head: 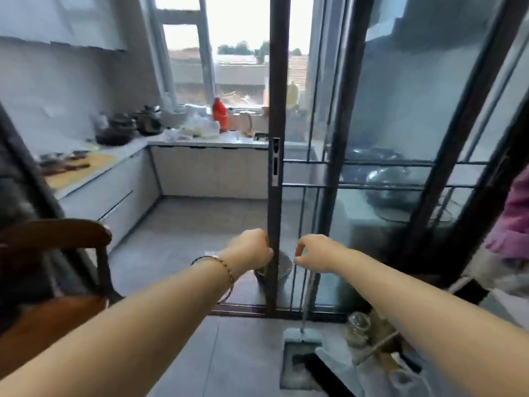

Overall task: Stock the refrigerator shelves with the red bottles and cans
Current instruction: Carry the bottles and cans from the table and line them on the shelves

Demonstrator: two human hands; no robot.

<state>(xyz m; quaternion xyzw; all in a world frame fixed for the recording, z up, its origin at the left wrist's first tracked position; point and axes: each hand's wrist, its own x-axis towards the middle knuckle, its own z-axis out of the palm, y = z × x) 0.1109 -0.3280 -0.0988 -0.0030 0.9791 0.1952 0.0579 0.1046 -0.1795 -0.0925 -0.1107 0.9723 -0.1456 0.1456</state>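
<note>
Starting at the far left, a dark wooden chair (54, 270) with a curved back rail stands at the edge of the view, and behind it a pale bench (114, 160) runs along the wall and turns the corner under the window (229, 53). On the near stretch of the bench lies a yellowish cutting board (80, 170); further along sit several dark pots (128, 124), then a heap of clear plastic bags (200, 124). Just right of the bags, by the window sill, stands a red bottle (219, 114) — upright, with a red cap, and well apart from both hands. No refrigerator shows anywhere in view. Lower down, both bare forearms reach forward over the grey tiled floor (186, 224). The left hand (252, 247), with a thin beaded bracelet (220, 267) on its wrist, is curled into a loose fist right against the dark upright frame of a sliding glass door (276, 167); whether its fingers actually grip the frame I cannot tell. The right hand (313, 250), just on the other side of that frame, has its fingers bent together and pinched inward — it holds nothing that can be made out. Below it a mop (302, 336) rests head-down on the floor, beside a clear glass jar (357, 328). At the far right edge hangs something pink (512, 219), blurred.
</note>
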